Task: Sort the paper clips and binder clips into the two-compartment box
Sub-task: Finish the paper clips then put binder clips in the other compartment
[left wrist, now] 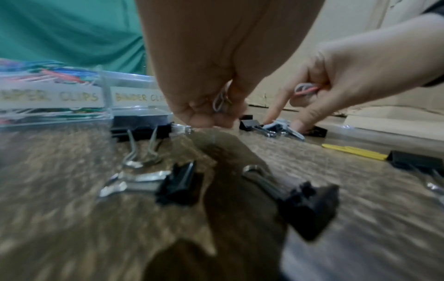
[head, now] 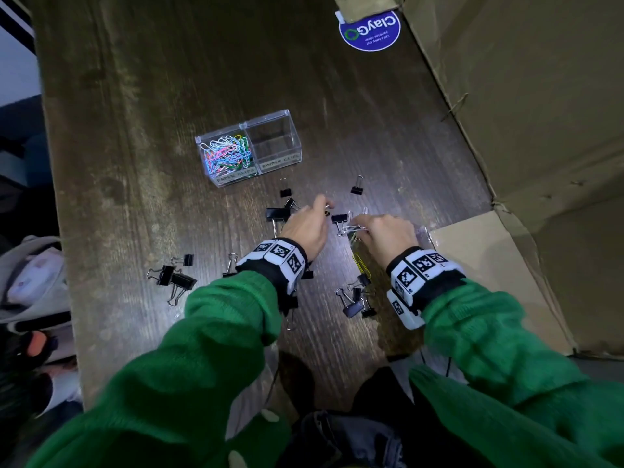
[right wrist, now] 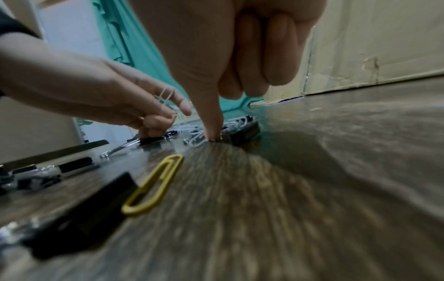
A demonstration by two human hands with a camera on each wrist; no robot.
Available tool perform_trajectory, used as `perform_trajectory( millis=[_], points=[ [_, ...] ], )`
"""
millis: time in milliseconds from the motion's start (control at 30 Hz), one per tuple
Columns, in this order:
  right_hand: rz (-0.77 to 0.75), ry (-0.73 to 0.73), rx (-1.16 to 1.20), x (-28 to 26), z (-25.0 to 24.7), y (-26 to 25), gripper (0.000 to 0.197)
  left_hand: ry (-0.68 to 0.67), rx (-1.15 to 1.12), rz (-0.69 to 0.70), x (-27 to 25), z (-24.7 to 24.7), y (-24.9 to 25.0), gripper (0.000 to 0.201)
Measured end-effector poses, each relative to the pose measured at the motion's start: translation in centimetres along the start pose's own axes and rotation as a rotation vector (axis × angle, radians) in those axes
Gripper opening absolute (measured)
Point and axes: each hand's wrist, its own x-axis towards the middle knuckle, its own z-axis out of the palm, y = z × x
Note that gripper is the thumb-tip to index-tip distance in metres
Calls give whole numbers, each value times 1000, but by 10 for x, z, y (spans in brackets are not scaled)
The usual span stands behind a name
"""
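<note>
**Head view: both hands among the scattered clips**

Head view shows the left hand (head: 305,228) clenched around white paper clips (left wrist: 220,102). The right hand (head: 388,233) holds paper clips in its curled fingers (left wrist: 310,91) while its forefinger presses a white clip (right wrist: 198,139) onto the worktop (head: 169,79). Beyond the left fingers stands the clear box (head: 248,146), coloured paper clips filling its left compartment. Black binder clips (head: 356,300) and a yellow paper clip (right wrist: 153,182) lie behind the right fingers.
</note>
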Motion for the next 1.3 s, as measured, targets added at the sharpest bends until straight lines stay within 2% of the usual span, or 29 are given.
perform_trajectory(
  millis=[67, 167, 300, 400, 467, 533, 600, 700, 800, 900, 1000, 1067, 1200, 1300],
  points=[
    [-3, -8, 10, 0, -2, 1, 24, -32, 7, 52, 6, 2, 5, 26],
    [48, 39, 84, -8, -3, 6, 19, -75, 80, 29, 16, 6, 7, 26],
    [194, 176, 388, -19, -4, 17, 16, -56, 166, -22, 19, 6, -1, 17],
    [320, 293, 577, -18, 3, 35, 12, -17, 166, -47, 17, 2, -10, 19],
    [407, 246, 697, -14, 8, 43, 6, -2, 163, -57, 15, -1, -13, 19],
    [437, 189, 805, -10, 9, 48, 18, 56, 144, -53, 13, -3, -16, 18],
    [461, 161, 729, -3, 5, 48, 25, 91, 63, -57, 11, -5, -14, 19],
    [503, 95, 526, 11, -3, 40, 24, 35, -111, -48, 9, -4, 0, 21],
    [495, 15, 398, 25, -6, 28, 32, -35, -44, -9, 12, 5, 13, 18],
    [464, -36, 348, 34, -6, 21, 26, -108, 54, -35, 19, 16, 21, 28],
    [486, -68, 406, 36, -9, 17, 24, -139, 148, -41, 24, 19, 21, 27],
    [488, -37, 447, 33, -12, 16, 20, -151, 165, -12, 25, 18, 20, 23],
    [467, 110, 575, 27, -12, 25, 13, -66, -86, -40, 14, 2, 9, 13],
    [394, 125, 626, 12, -11, 25, 11, 9, -212, -98, 3, -11, -7, 11]
  ],
)
